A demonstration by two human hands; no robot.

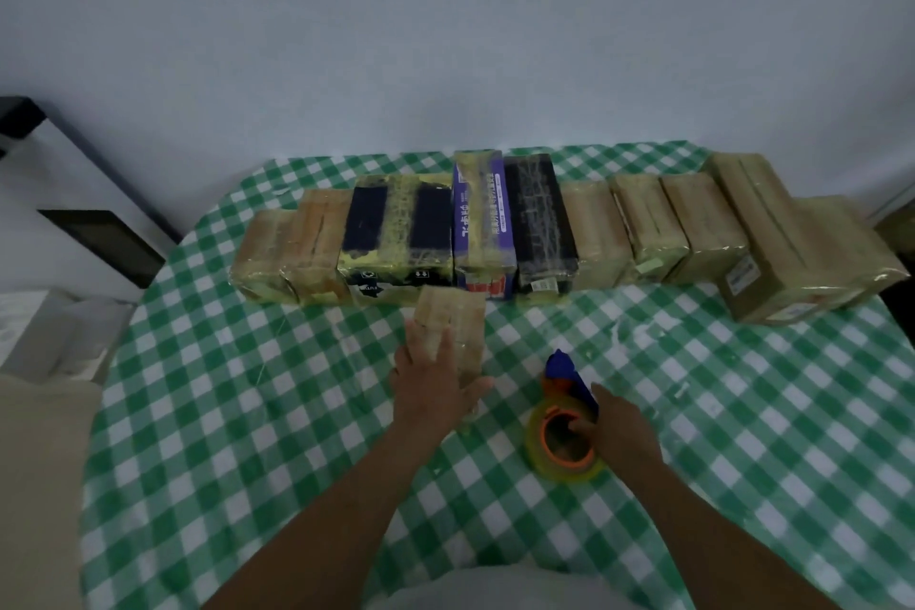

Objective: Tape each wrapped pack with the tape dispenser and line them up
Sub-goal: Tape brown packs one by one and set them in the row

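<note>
Head view: our left hand [435, 381] lies flat, fingers straight, on a pack [453, 312] at frame centre, likely steadying it for taping. Right of it, our right hand [626, 431] grips the dispenser [554, 436], fingers hooked in its core. Beyond, the row [495, 223] spans the table [247, 411], probably awaiting this pack.

tablecloth [247, 411]: green-white checked cloth, matt | wrapped packs [495, 233]: glossy clear tape over cardboard | tape dispenser [567, 421]: blue-orange plastic, shiny tape roll
</note>
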